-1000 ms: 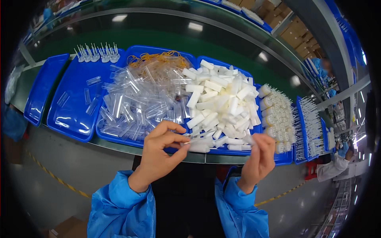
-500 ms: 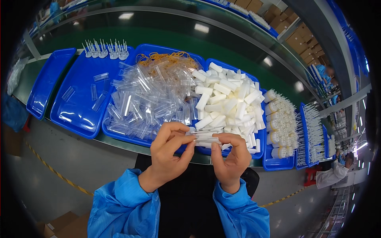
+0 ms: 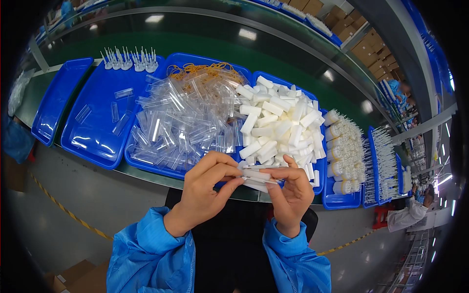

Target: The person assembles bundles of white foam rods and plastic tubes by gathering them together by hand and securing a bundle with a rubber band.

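Between my fingertips lies a small bundle of slim white pieces (image 3: 257,174), with thin rod-like edges along it. My left hand (image 3: 202,190) pinches its left end between thumb and fingers. The right end is gripped by my right hand (image 3: 291,195), thumb below and index finger above, another finger raised. Its exact kind is too small to make out. Just beyond my hands is a heap of white foam blocks (image 3: 278,122) in a blue tray. Left of it, clear plastic sleeves (image 3: 171,122) fill another blue tray, with orange rubber bands (image 3: 205,70) at its far edge.
A blue tray (image 3: 95,139) on the left holds a few clear sleeves and upright clusters of thin white sticks (image 3: 129,61). Banded white bundles (image 3: 342,151) and a tray of thin white rods (image 3: 386,166) stand on the right. A green conveyor (image 3: 205,36) runs behind.
Both hands have shifted slightly right with the white bundle. My right hand has turned, its fingers now reaching over the bundle and one finger raised.
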